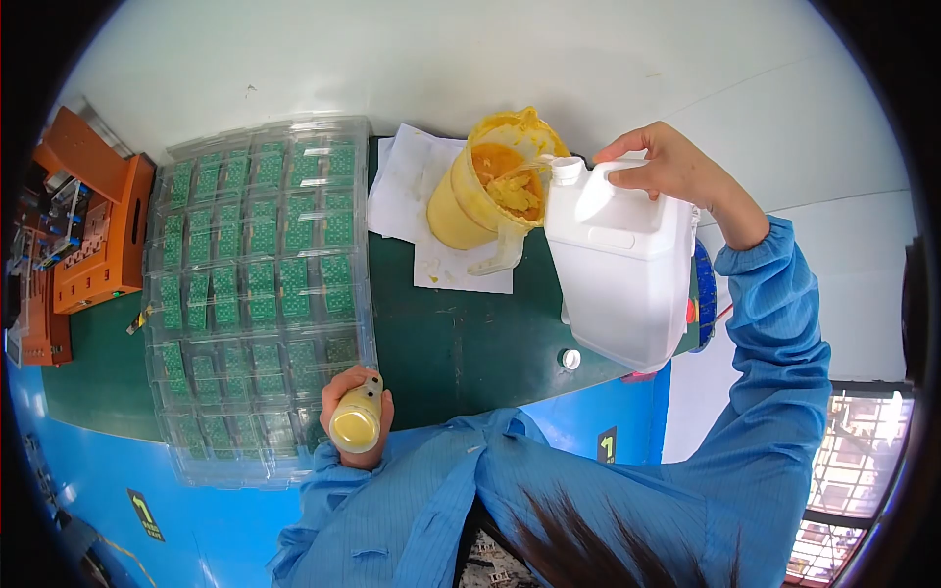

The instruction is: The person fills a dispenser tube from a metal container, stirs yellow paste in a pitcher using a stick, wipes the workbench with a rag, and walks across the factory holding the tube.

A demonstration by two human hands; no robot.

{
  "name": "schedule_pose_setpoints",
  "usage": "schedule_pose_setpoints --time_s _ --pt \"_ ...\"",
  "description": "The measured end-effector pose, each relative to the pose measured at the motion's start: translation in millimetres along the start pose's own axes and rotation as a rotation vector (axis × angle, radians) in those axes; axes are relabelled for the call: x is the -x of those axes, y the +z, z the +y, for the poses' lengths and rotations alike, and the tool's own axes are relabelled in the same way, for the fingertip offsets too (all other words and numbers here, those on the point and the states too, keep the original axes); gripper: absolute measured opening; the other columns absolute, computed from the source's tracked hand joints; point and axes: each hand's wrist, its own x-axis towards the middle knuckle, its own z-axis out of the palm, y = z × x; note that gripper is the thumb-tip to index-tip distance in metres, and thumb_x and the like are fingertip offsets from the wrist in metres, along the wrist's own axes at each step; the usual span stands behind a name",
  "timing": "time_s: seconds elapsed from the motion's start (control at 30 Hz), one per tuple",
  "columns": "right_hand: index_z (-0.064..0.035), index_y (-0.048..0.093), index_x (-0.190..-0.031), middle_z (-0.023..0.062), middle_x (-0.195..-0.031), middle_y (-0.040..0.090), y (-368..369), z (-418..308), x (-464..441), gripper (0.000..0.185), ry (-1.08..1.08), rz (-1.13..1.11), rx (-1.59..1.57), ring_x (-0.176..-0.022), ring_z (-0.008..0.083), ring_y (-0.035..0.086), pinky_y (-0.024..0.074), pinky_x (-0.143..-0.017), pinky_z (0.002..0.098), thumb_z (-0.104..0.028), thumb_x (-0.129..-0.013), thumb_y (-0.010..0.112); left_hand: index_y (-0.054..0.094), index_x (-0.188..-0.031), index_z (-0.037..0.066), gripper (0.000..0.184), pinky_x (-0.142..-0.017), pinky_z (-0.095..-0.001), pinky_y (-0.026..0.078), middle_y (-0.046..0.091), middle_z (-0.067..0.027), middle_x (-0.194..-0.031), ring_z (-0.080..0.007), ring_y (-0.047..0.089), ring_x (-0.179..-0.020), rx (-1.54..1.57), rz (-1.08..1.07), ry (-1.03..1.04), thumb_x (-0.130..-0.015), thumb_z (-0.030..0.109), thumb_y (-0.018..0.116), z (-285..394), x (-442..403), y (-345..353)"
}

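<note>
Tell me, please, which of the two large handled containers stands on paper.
The yellow-smeared pitcher: it stands on white sheets, whereas the white jug is in the right hand.

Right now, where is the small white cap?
In the head view, the small white cap lies right of centre on the green table, near its front edge, just below the lower left corner of the white jug.

A pale wall (627,59) is rising behind the green worktop (431,343), a glossy blue floor (235,514) with arrow signs (146,514) is spreading below, and light is filling a gridded window (851,456) at right.
</note>
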Motion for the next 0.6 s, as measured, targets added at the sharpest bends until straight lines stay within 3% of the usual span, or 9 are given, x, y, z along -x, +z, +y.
schedule_pose_setpoints --time_s 0.2,0.5,0.6 --pt "-0.0044 0.076 -0.108 0.008 -0.09 0.071 0.3 0.8 0.4 0.03 -0.017 0.018 0.004 -0.056 0.013 0.055 0.0468 -0.054 0.0285 -0.012 -0.08 0.073 0.052 -0.112 0.004 0.045 -0.087 -0.036 0.053 0.066 -0.0162 -0.103 -0.0236 0.065 -0.094 -0.008 0.0 0.012 -0.074 -0.005 0.075 -0.1 -0.8 0.7" --pt "-0.0041 0.077 -0.107 0.0084 -0.091 0.072 0.9 -1.7 0.3 0.03 -0.02 0.031 0.015 -0.057 0.0129 0.056 0.0439 -0.051 0.0257 -0.014 -0.079 0.072 0.052 -0.112 0.003 0.044 -0.088 -0.0363 0.053 0.066 -0.0157 -0.103 -0.0235 0.065 -0.095 0.009 0.006 0.014 -0.075 -0.004 0.075 -3.3 2.7 0.5" --pt "-0.0048 0.076 -0.108 0.0097 -0.091 0.07 -1.0 -8.9 2.0 0.03 0.018 0.006 0.02 -0.058 0.0141 0.057 0.0474 -0.056 0.0297 -0.011 -0.079 0.073 0.052 -0.113 0.004 0.045 -0.088 -0.0363 0.053 0.066 -0.0156 -0.103 -0.0233 0.065 -0.095 0.006 0.002 0.031 -0.075 -0.004 0.075 -3.3 1.9 0.4"
